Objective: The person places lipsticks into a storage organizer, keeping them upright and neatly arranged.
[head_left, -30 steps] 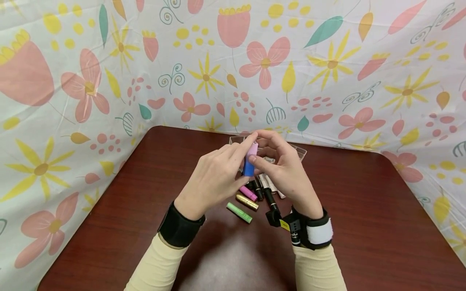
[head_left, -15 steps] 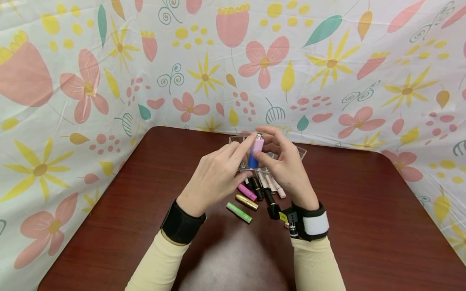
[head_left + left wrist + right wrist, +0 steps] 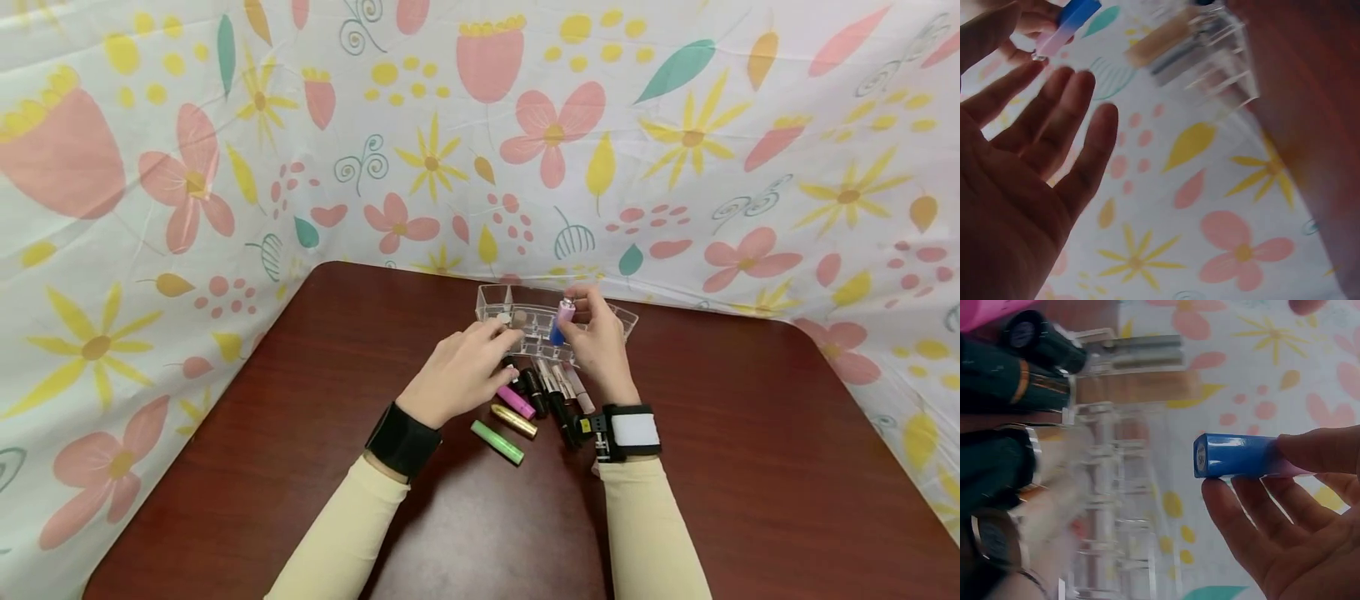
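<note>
My right hand (image 3: 600, 346) pinches a blue-to-pink lipstick tube (image 3: 558, 330) between thumb and fingers, its silvery tip upward. In the right wrist view the blue end (image 3: 1229, 455) with a round label points toward the clear organizer (image 3: 1122, 506). The tube overlaps the compartments in the head view. My left hand (image 3: 467, 368) is at the organizer's near left side, palm down with relaxed fingers and nothing in its grasp. A tan tube (image 3: 1141, 386) and a silvery grey one (image 3: 1147, 351) stand in the organizer beside each other.
Several black and pale cosmetic tubes (image 3: 561, 387) lie in front of the organizer. Left of them are a magenta tube (image 3: 517, 403), a gold tube (image 3: 513, 421) and a green tube (image 3: 497, 442). The flowered cloth (image 3: 420, 75) hangs behind the dark table (image 3: 750, 433).
My right hand has carried the lipstick tube away from the left hand, to the right over the organizer. The left hand has let go and moved slightly down.
</note>
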`<state>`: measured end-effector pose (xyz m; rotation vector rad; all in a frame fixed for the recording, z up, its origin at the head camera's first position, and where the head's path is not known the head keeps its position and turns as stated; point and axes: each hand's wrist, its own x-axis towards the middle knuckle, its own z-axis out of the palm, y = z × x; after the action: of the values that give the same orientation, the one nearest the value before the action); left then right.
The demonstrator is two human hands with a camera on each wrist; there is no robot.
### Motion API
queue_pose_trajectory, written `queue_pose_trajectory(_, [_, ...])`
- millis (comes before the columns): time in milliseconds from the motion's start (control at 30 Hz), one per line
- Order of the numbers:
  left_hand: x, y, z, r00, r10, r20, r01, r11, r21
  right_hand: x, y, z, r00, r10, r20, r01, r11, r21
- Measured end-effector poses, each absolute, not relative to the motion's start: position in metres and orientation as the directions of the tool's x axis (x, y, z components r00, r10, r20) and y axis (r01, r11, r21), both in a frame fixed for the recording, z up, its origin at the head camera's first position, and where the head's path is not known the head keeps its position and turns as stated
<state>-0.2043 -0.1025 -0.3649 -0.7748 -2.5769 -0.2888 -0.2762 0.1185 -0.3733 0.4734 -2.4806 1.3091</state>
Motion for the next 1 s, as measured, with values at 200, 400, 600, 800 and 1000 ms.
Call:
queue_pose_trajectory(200, [-0.225, -0.108, -0.395, -0.872, 0.394, 0.289, 0.46, 0.863, 0.211, -0.285, 0.114, -0.386, -0.894, -0.18, 0.41, -0.439, 0.535, -0.722])
queue_pose_trajectory(400, [-0.233, -0.11, -0.421, -0.91, 0.385, 0.153, 0.413, 0.865, 0.284, -0.29, 0.109, -0.395, -0.887, -0.193, 0.418, -0.45, 0.563, -0.693])
queue_pose_trajectory(600, [-0.232, -0.11, -0.424, -0.915, 0.391, 0.099, 0.402, 0.865, 0.301, -0.292, 0.105, -0.398, -0.889, -0.212, 0.405, -0.449, 0.57, -0.688])
queue_pose_trajectory(800, [-0.232, -0.11, -0.424, -0.918, 0.392, 0.063, 0.393, 0.875, 0.281, -0.297, 0.104, -0.403, -0.891, -0.234, 0.388, -0.45, 0.559, -0.696])
queue_pose_trajectory(1000, [-0.231, -0.111, -0.423, -0.917, 0.399, 0.022, 0.39, 0.88, 0.272, -0.301, 0.101, -0.409, -0.907, -0.228, 0.355, -0.42, 0.577, -0.701])
